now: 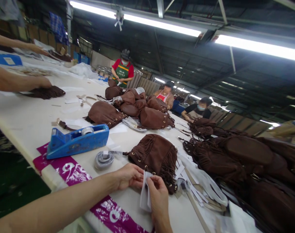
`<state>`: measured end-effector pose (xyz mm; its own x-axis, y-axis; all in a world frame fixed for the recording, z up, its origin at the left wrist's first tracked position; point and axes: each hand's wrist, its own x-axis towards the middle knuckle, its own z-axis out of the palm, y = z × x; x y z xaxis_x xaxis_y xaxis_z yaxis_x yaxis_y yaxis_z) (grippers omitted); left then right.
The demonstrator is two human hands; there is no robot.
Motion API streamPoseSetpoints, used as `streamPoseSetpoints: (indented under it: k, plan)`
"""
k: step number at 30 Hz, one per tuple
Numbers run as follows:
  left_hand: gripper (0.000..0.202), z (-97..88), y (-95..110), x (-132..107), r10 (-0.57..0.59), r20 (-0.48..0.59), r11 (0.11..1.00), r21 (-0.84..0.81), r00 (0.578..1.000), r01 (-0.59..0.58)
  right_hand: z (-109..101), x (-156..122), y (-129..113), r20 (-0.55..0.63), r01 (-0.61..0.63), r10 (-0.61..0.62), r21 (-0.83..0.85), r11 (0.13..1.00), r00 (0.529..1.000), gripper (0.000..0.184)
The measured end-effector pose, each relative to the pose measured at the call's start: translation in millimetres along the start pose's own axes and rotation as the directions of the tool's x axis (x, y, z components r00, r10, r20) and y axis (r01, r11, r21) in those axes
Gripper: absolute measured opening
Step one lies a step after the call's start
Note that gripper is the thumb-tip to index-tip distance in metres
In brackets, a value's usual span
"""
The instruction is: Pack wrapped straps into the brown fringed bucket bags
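Observation:
Between my two hands is a folded piece of thin white paper (145,195), held upright over the table's near edge. My left hand (129,176) pinches its upper left side, fingers closed. My right hand (159,197) grips the right side between thumb and fingers. Just beyond them lies a brown fringed bag (155,153) with brass eyelets along its opening. A roll of grey wrapped strap (103,160) sits to the left of that bag. Farther left stands a blue tape dispenser (77,141) with a roll of tape in it.
Purple printed plastic (74,171) runs along the near edge. Paper strips and clear plastic (198,187) lie right of the bag. Brown bags (234,155) are heaped at right, more (130,105) behind. A co-worker's hand (42,82) touches brown fringe at left; several people stand across the table.

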<state>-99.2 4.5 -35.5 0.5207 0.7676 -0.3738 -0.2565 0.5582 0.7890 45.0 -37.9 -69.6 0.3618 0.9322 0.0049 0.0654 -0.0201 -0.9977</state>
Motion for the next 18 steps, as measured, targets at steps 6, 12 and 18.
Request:
streamPoseSetpoints:
  k: [6,12,18]
  plan:
    - [0.029,1.9,-6.4,1.6,0.032,0.013,0.999,-0.002,0.999,-0.032,6.6,-10.0,-10.5,0.008,0.067,-0.068,0.113,0.991,0.998,0.03]
    - [0.038,3.0,-8.2,5.1,0.047,-0.055,0.995,0.087,0.997,-0.042,2.6,-20.4,-20.6,0.042,0.104,-0.105,0.017,0.994,0.994,0.026]
    - [0.038,5.6,-9.4,7.3,0.105,-0.093,0.984,0.156,0.99,-0.089,-7.8,-21.9,-10.3,0.215,0.084,-0.107,0.111,0.99,0.971,0.042]
